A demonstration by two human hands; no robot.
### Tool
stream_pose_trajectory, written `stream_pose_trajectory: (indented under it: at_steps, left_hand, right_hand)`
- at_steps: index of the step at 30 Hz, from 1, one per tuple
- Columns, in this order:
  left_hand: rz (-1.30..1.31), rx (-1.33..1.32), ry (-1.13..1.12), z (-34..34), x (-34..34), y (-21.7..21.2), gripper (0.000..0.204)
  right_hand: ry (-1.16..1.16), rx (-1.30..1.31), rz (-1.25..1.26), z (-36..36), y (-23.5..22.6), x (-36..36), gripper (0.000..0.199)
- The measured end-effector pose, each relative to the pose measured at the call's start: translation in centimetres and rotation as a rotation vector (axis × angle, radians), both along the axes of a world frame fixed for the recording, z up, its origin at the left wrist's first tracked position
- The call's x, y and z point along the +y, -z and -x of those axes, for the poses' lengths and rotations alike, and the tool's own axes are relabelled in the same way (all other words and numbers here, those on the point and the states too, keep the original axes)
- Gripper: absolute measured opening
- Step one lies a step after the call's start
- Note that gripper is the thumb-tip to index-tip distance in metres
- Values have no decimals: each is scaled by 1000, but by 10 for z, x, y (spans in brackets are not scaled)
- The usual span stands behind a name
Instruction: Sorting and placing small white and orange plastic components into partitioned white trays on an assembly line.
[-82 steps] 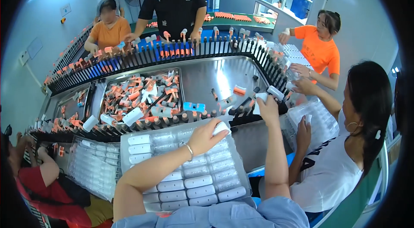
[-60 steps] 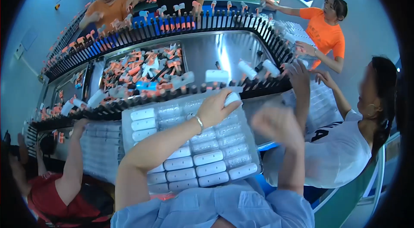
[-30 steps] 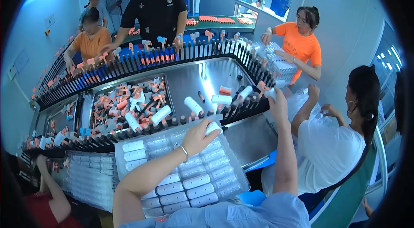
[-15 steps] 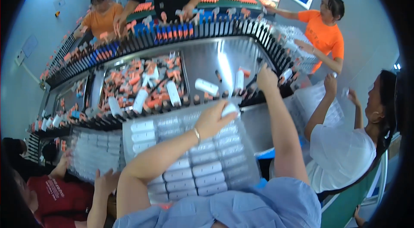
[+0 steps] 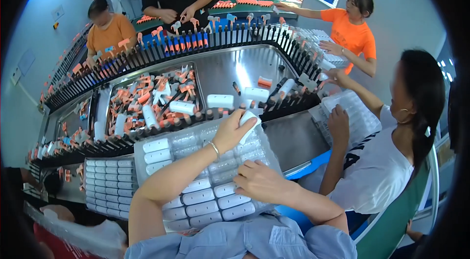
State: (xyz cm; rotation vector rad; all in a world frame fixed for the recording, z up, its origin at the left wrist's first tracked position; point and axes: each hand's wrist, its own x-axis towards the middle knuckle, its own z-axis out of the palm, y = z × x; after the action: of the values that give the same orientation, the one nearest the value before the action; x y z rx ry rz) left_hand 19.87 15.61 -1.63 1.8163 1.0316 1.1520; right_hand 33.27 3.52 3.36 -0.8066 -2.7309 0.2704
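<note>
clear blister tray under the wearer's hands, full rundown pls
The clear plastic tray is thin, glossy and moulded into rows of pockets, most holding white oblong pieces, a few look empty. It lies flat, slightly skewed, between the person and the black conveyor rack. The right hand rests on its near right part; the left hand holds a white piece above its far edge.

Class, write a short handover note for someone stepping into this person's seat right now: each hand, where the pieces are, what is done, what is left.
Left hand: holds one white capsule-shaped piece at the far edge of the clear tray, by the black peg conveyor.
Right hand: empty, resting flat on the tray's near right part.
Done: several white pieces already stand on conveyor pegs; the tray's far right pockets look empty.
Left: most tray pockets remain filled; a second full tray sits to the left.
</note>
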Motion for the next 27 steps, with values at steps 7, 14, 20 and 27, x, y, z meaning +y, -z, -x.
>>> stream_pose_trajectory:
  at_steps: [7,14,20,27]
  left_hand:
    - [118,11,115,5,15,4,36]
    - [307,-160,189,-12,36,-78,39]
    - [72,295,-321,-68,74,-45,64]
    - [94,599,-332,-77,118,-17,52]
  right_hand:
    - [-73,-42,-51,8,14,0,28]
    - [-71,279,99,-9,6,-5,23]
    - [248,465,503,-26,-5,-17,40]
    - [400,568,520,-54,3,-9,43]
